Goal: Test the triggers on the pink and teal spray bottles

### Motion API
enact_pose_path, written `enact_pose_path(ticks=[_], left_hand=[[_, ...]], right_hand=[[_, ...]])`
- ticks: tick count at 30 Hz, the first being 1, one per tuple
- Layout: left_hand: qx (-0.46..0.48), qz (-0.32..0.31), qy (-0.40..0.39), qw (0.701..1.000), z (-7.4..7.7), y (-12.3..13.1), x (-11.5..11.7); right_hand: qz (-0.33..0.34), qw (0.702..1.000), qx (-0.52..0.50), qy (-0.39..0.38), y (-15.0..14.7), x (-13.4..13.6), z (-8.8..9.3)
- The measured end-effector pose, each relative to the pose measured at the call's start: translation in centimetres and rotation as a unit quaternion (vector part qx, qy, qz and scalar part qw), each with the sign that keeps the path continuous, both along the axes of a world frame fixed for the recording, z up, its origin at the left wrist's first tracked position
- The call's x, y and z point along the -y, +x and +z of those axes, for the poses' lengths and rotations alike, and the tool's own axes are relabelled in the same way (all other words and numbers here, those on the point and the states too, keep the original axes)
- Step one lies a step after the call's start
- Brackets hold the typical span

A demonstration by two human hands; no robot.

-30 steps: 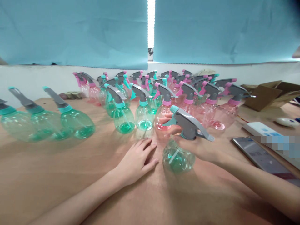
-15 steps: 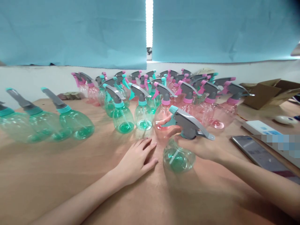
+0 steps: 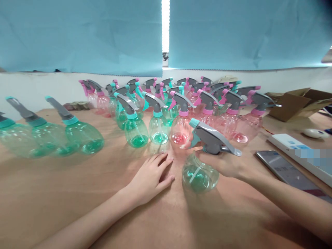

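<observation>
My right hand (image 3: pixel 216 162) is closed round the neck of a green spray bottle (image 3: pixel 199 176), whose grey head has a turquoise nozzle pointing away to the left. Part of that hand is hidden behind the bottle and its head. My left hand (image 3: pixel 153 176) lies flat on the wooden table (image 3: pixel 124 221), fingers spread, holding nothing. Just beyond its fingertips stand a green spray bottle (image 3: pixel 136 133) with a turquoise collar and a paler one (image 3: pixel 158 131). A pink spray bottle (image 3: pixel 180 129) stands behind the held one.
Several pink and green spray bottles (image 3: pixel 100 103) crowd the back. More green bottles (image 3: pixel 84 136) stand at the left. To the right are a phone (image 3: pixel 282 169), a white power strip (image 3: pixel 293 143), a white mouse (image 3: pixel 315 132) and an open cardboard box (image 3: pixel 292 105). Blue blinds (image 3: pixel 83 34) hang behind.
The held spray bottle has shifted slightly to the right with my right hand, its head a little lower. My left hand stays where it was.
</observation>
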State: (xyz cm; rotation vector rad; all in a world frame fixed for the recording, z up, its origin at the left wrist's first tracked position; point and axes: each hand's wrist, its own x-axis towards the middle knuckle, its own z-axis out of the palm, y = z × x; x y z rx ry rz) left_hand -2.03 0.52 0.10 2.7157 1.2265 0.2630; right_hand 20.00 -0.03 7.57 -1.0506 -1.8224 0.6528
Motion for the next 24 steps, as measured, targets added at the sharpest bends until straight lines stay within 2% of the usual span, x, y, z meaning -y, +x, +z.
enact_pose_path(ticks=[7,11,20,24], left_hand=[[-0.009,0.0,0.012,1.0,-0.23,-0.11,-0.11],[-0.006,-0.002,0.018,1.0,-0.33,-0.11,-0.12],[0.001,-0.003,0.014,1.0,-0.38,-0.12,-0.15],[0.003,-0.004,0.015,1.0,-0.45,-0.16,-0.18]], right_hand=[[0.059,0.997,-0.028,-0.042,0.04,-0.67,-0.86],[0.071,0.996,-0.033,-0.053,0.05,-0.79,-1.09],[0.032,0.999,0.011,-0.032,-0.13,-0.44,-0.38],[0.009,1.0,0.016,-0.019,0.08,-0.5,-0.77]])
